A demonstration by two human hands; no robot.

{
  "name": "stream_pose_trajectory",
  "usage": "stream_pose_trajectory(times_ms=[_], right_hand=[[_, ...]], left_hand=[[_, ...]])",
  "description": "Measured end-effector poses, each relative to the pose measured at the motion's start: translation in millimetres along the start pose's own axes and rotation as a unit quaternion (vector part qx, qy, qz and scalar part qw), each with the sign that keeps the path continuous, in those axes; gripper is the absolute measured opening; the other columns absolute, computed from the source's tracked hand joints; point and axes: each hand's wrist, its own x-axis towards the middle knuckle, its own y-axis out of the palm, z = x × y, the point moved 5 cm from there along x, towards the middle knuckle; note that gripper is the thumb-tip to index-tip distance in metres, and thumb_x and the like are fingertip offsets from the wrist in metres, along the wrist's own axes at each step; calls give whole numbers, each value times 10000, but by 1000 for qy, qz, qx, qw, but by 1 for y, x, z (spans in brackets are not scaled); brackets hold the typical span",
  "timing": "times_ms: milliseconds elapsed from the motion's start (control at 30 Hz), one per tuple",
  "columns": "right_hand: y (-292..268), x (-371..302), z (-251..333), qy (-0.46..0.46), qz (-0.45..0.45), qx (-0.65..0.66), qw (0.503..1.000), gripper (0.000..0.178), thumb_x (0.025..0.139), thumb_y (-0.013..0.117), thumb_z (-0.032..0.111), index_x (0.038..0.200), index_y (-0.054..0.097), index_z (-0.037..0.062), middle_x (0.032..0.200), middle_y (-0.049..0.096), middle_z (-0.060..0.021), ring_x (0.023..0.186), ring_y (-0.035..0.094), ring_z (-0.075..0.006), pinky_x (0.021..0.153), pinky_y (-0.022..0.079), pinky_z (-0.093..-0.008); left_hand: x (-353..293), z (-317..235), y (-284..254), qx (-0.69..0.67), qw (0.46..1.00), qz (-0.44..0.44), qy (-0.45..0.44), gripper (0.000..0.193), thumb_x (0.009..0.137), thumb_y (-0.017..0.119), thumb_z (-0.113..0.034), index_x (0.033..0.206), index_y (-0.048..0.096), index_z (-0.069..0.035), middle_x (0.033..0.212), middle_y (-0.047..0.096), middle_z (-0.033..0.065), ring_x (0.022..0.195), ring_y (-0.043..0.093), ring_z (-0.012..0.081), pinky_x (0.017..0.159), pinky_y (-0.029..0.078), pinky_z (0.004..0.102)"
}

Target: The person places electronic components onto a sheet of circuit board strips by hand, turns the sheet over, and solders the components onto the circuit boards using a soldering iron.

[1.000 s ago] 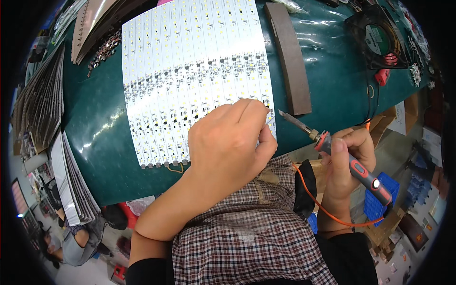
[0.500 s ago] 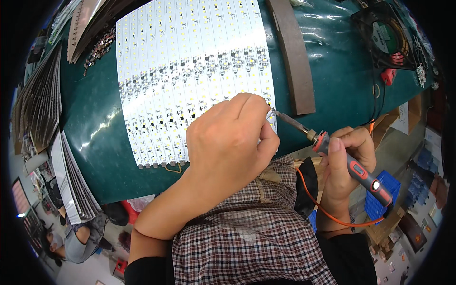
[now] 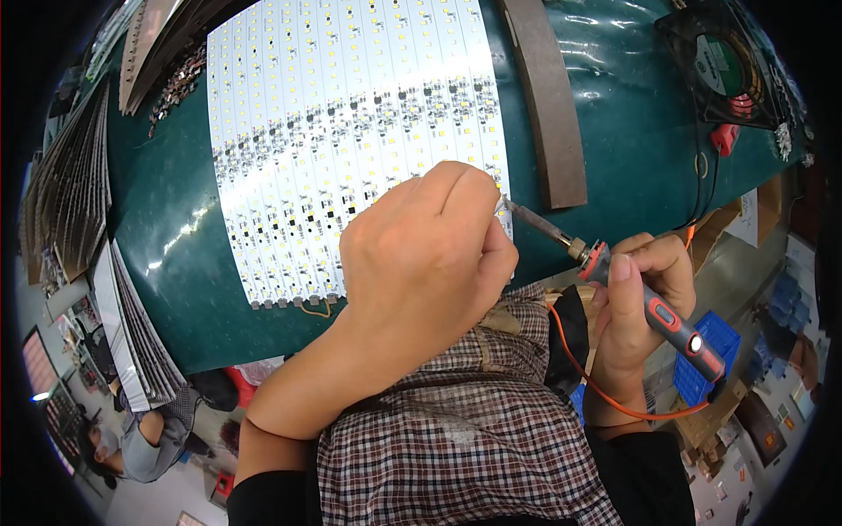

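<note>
Right hand grips soldering iron, tip at near-right edge of LED strip panel; left hand curled there, contents hidden; finished joints indistinguishable.

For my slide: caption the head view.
Right hand aims soldering iron at white LED strip panel; left hand rests there.

Soldering iron tip and joint hidden behind left hand

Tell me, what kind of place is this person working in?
Probably an electronics workshop. The right hand holds a soldering iron against a white panel of LED strips on a green worktable, with more panels stacked alongside.
</note>
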Motion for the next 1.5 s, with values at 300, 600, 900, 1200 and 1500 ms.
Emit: stream_pose_trajectory(times_ms=[300, 600, 900, 1200, 1500], right_hand=[[-2, -1, 0, -6, 10, -21, 1000, 180, 874, 701, -11, 878, 524, 24, 754, 619, -81, 641, 530, -81, 583, 424, -225], [-1, -2, 2, -4, -9, -21, 1000, 178, 876, 703, 0, 875, 527, 21, 756, 627, -89, 635, 532, -83, 581, 422, -224], [-2, 0, 3, -21, -17, -32, 999, 181, 881, 703, 1, 875, 523, 20, 758, 615, -88, 643, 541, -91, 584, 429, -226], [2, 1, 4, -3, 1, -22, 1000, 184, 879, 706, -5, 879, 524, 23, 759, 609, -83, 637, 528, -86, 572, 421, -226], [-2, 1, 5, -18, -14, -10, 1000, 180, 875, 706, 0, 881, 527, 21, 758, 609, -88, 645, 540, -96, 602, 436, -232]], left_hand=[[1, 0, 1, -8, 1000, 8, -2, 187, 705, 703, 37, 848, 619, -51, 824, 672, 62, 670, 675, 216, 588, 524, 305], [2, -1, 1, -4, 1000, 4, 9, 184, 710, 706, 41, 851, 623, -45, 820, 668, 63, 671, 679, 209, 586, 527, 299], [2, 1, 1, -22, 1000, -6, 7, 169, 721, 715, 34, 844, 628, -42, 800, 663, 58, 659, 679, 195, 572, 521, 293], [3, 1, 3, -8, 1000, -15, 9, 168, 722, 715, 31, 841, 626, -49, 769, 644, 47, 640, 665, 194, 567, 518, 294], [4, 2, 2, -8, 1000, -3, 3, 171, 714, 712, 31, 832, 623, -54, 767, 636, 45, 638, 659, 199, 558, 508, 303]])
